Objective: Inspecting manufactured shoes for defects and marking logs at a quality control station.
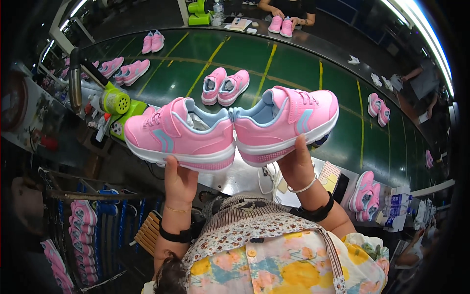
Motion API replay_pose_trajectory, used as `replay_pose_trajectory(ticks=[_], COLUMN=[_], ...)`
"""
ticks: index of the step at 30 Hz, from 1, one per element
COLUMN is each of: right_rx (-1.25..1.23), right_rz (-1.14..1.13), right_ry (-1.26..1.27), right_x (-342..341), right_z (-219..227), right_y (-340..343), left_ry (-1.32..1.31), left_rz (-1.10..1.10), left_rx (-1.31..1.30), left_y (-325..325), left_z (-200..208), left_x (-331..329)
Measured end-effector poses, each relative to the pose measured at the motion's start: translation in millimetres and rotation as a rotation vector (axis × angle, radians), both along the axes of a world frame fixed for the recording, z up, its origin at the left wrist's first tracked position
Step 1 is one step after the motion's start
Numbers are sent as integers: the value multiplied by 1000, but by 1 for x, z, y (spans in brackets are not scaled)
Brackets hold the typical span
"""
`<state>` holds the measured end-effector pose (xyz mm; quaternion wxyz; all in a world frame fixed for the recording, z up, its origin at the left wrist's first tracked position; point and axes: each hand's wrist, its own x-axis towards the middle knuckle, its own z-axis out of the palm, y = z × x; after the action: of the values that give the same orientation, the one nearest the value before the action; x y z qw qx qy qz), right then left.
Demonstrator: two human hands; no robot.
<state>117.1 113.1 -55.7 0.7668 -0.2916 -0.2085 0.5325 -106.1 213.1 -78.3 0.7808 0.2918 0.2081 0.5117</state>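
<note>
My left hand is closed from below around the sole of a pink sneaker, whose toe points left. Its mate, another pink sneaker with the toe pointing right, sits in my right hand, thumb against the side of the sole. Both have white midsoles, light blue linings, pale blue side stripes and a strap. Their heels meet in the middle, raised above the bench edge. Crumpled paper shows inside the left one. Most of my fingers are hidden beneath the soles.
Beyond lies a green conveyor belt with yellow lines, carrying pairs of pink sneakers. A lime-green blower stands at left. More sneakers rest at right, beside a white box. A shoe rack stands lower left. Across the belt, a co-worker's hands hold sneakers.
</note>
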Motion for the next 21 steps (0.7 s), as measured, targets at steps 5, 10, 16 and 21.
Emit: replay_pose_trajectory(ticks=[5, 10, 16, 21], right_rx=[-26, -193, -176, -339], right_rz=[376, 458, 439, 418], right_ry=[-11, 12, 164, -7], right_x=[-1, -2, -3, -3], right_z=[-1, -10, -14, 4], right_y=[7, 16, 21, 8], left_ry=[-251, -436, -368, -594], left_rz=[-283, -388, -463, -767], left_rx=[-173, -256, -204, -478], left_y=[-1, -1, 8, 3], left_z=[-20, -38, -32, 3], left_x=[14, 26, 9, -5])
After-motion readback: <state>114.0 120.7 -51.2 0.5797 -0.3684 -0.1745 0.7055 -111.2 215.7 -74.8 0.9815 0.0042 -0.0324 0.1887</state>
